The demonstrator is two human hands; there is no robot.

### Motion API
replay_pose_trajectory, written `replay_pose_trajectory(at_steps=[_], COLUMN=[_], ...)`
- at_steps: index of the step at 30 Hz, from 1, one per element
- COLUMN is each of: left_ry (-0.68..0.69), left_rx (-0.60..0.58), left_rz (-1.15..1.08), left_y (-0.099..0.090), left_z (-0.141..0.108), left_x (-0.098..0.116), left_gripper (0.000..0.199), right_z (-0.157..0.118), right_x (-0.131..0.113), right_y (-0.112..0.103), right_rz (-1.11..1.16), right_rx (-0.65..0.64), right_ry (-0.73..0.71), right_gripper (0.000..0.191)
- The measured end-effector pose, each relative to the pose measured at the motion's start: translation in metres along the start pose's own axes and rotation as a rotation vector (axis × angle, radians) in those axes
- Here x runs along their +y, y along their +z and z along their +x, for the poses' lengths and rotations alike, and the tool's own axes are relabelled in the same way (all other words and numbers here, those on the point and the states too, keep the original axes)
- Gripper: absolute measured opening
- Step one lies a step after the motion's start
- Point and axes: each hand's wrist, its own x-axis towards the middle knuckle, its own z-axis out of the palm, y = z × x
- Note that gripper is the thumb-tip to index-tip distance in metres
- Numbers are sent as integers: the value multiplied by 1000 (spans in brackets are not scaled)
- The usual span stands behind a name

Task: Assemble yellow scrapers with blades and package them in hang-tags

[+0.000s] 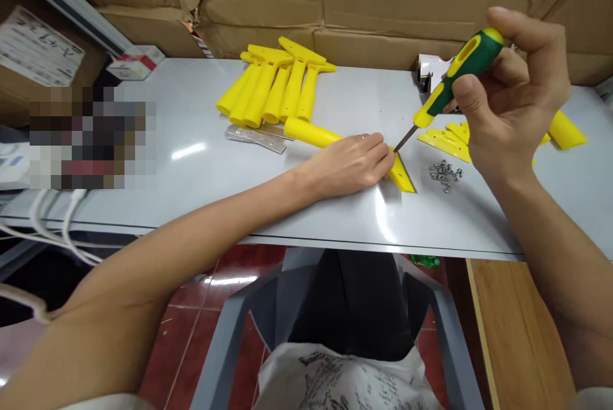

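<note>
My left hand (352,164) is closed round a yellow plastic scraper (311,133), pressing it against the white table. The tubular handle sticks out to the left and the angled head to the right of my fingers. In my right hand (522,91) is a green and yellow screwdriver (462,78), gripped by its handle between thumb and fingers. Its metal shaft slants down to the scraper's head, beside my left fingertips; whether the tip sits in a screw I cannot tell. A small pile of screws (446,174) lies right of the head.
Several yellow scraper handles (275,84) are heaped at the back, with metal blades (258,136) in front of them. Flat yellow pieces (447,142) lie beyond the screws. White cables (69,225) hang over the table's left edge, and cardboard (373,1) stands behind.
</note>
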Motion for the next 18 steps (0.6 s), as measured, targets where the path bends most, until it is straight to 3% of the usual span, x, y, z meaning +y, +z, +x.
replay_pose_trajectory(at_steps=[3,8,11,14,18], left_ry=[30,-6,-158,-329,-357], left_rx=[7,-94,-160,-154,-125], left_rz=[-29,-159,-318,-492,-592], left_y=[-2,8,14,17,16], left_z=[1,1,-1,-4,-9], left_x=[5,9,6,0,-12], left_gripper=[31,41,38,37,33], right_z=[-2,-6,-5,-1,5], right_x=[2,-2,-3,-4,-11], right_y=[1,1,-2,-3,-4], right_rz=[11,-59,-110,-96,-61], right_rx=[-2,-26,-90,-170,-160], right_ry=[24,63,35,7,-26], right_gripper=[48,52,50,48,42])
